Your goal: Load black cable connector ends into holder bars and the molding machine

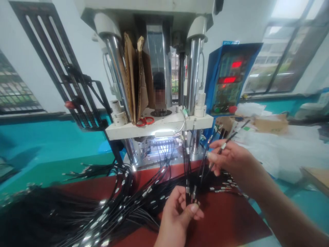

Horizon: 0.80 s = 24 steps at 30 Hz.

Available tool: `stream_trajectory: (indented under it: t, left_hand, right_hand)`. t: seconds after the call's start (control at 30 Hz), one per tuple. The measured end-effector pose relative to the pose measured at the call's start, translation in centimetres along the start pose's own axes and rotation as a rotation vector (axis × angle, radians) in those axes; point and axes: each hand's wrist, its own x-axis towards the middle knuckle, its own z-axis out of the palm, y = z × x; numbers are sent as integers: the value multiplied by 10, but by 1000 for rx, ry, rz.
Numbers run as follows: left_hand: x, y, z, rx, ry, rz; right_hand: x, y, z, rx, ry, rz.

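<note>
My left hand (181, 214) is closed around the lower ends of several black cables (187, 171), which stand up from it and carry pale tags. Metal tips show between its thumb and fingers. To the upper right, my right hand (226, 156) pinches another black cable (235, 133) with a white tag, pointing up and to the right. A large heap of black cables (77, 216) with silvery tags and ends covers the left part of the red-brown tabletop (226, 219). More cable ends (224, 187) lie beneath my right hand.
Ahead stands a press with a white plate (159, 126) and steel columns (194, 75); several cables run into its lit lower bed (163, 147). Red-handled scissors (145, 121) and cardboard (136, 79) rest on the plate. A blue control box (226, 79) is at right, near white bags (295, 147).
</note>
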Motion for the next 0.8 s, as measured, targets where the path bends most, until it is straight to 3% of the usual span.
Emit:
stream_trajectory:
  t: [0.2,0.33,0.5,0.67,0.8]
  left_hand:
    - [0,-4,-7,-40,-14,38]
    - [3,-6,-10,13,-64,26]
    - [7,-8,-10,-6,-56,27]
    - [3,-2,-4,-28,-10,34]
    - [0,4,1,112,-38,5]
  right_hand:
    - [14,0,-6,27,113,-28]
    - [33,-23,-7,185,53,-111]
    - [43,-64,-12,-137,82,-177]
    - [48,-81,-19,-39,68,-172]
    - [51,-102,-18,-504,198,-285]
